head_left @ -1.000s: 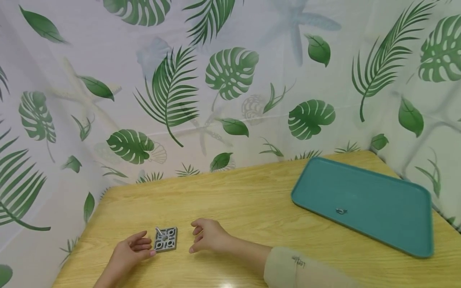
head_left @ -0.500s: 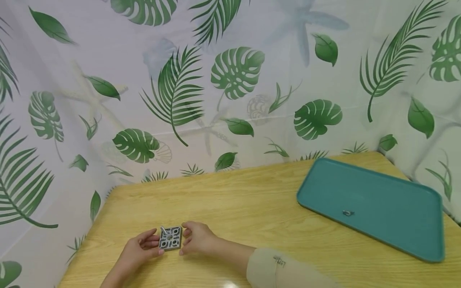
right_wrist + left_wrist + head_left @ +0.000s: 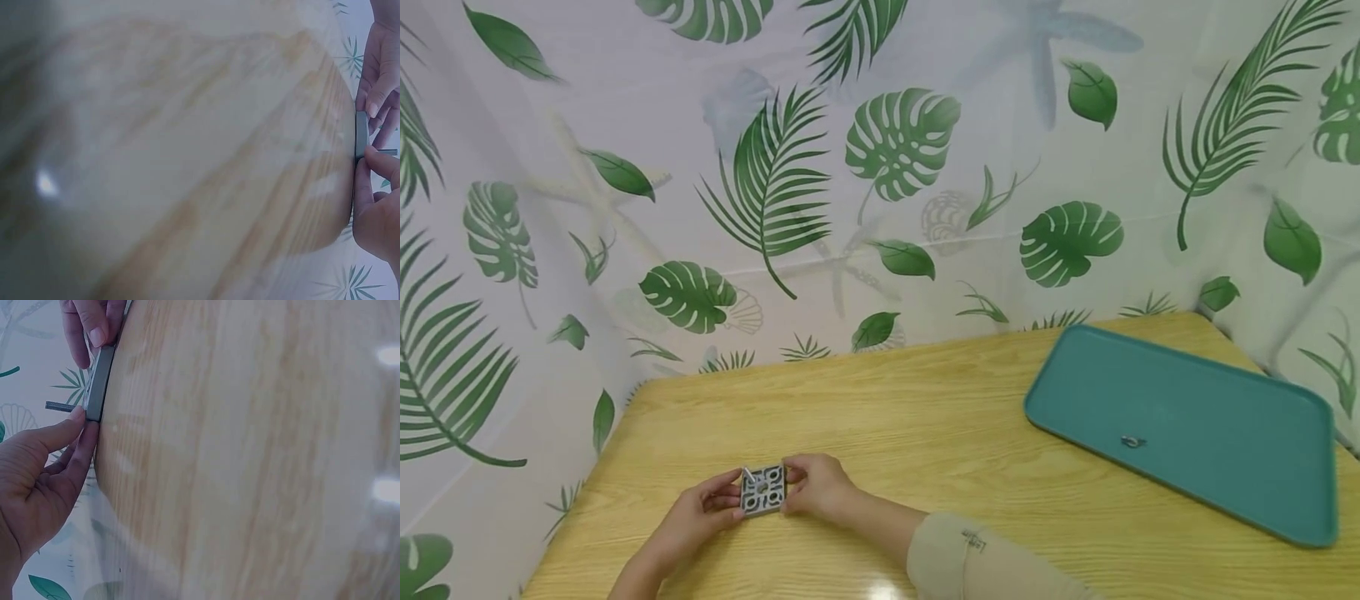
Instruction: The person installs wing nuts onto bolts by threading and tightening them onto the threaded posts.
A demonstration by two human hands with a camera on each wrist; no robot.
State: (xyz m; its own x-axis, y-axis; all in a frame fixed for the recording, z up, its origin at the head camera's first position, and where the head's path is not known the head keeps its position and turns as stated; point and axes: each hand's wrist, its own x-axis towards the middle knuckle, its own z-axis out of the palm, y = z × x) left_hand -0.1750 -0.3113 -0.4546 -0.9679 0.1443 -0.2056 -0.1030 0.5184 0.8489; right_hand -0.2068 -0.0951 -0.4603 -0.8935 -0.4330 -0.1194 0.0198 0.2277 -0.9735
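Note:
In the head view, a square grey metal plate (image 3: 763, 490) with several round holes lies low over the wooden table, left of the middle. A short metal pin (image 3: 749, 476) stands up from its far left corner. My left hand (image 3: 696, 512) pinches the plate's left edge between thumb and fingers. From the opposite side, my right hand (image 3: 822, 489) grips the right edge. Seen edge-on in the left wrist view, the plate (image 3: 101, 384) is thick and dark along its side, and the pin (image 3: 60, 406) sticks out from its face.
A teal tray (image 3: 1210, 425) rests at the right of the wooden table (image 3: 887, 408), and a small shiny metal piece (image 3: 1133, 442) lies in it near the front edge. Behind the table hangs a leaf-patterned cloth (image 3: 850, 208).
My right hand has moved left to the plate and now grips its right edge. My left hand has closed in on the left edge. The head view has shifted slightly.

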